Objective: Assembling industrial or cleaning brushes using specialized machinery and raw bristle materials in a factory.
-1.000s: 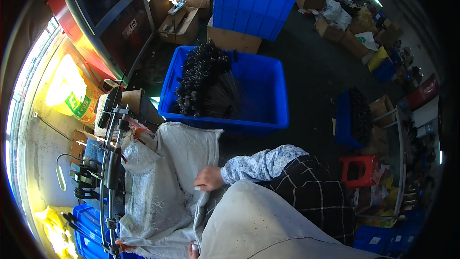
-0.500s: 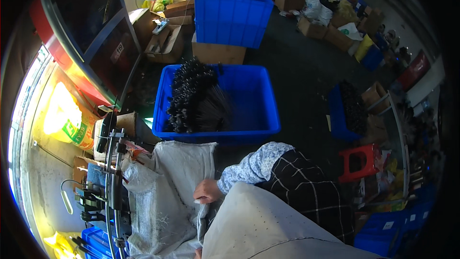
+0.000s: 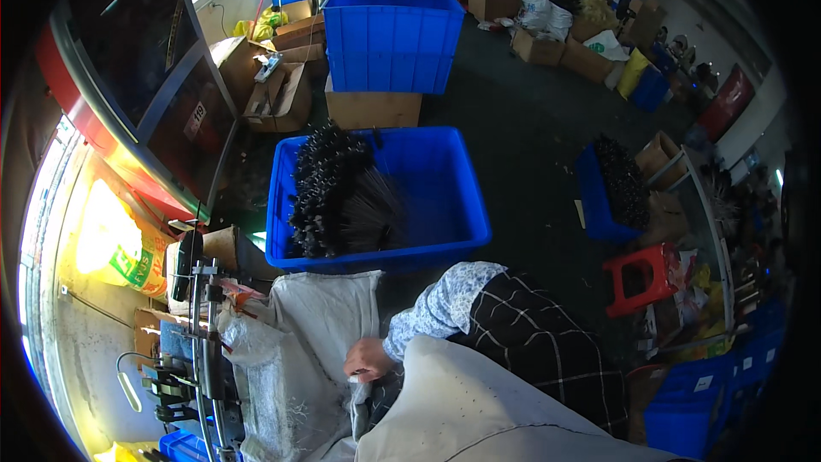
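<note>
My right hand (image 3: 368, 360) comes in from the right in a floral sleeve (image 3: 443, 298), with a dark checked garment (image 3: 543, 338) above the elbow. Its fingers are curled closed, with a small white patch at the fingertips; what they hold, if anything, is hidden. The hand is at the right edge of a whitish woven cloth (image 3: 329, 312) that lies over my lap side. A pale grey cloth (image 3: 479, 402) with dark specks covers the lower middle. My left hand is out of sight. Ahead, a blue bin (image 3: 466, 205) holds a bundle of thin black rods with dark knobbed ends (image 3: 329, 188).
Metal posts of a bench device (image 3: 203, 342) stand at my left, near a small lamp (image 3: 128, 387). A taller blue bin (image 3: 393, 43) sits on a carton (image 3: 374, 109) farther ahead. At right are a red stool (image 3: 641, 278) and another blue bin of black parts (image 3: 611, 188).
The view has shifted slightly, so the bins sit lower and more to the left. A bit of hand seen at the lower edge is gone. My right hand keeps its curled pose by the cloth.
</note>
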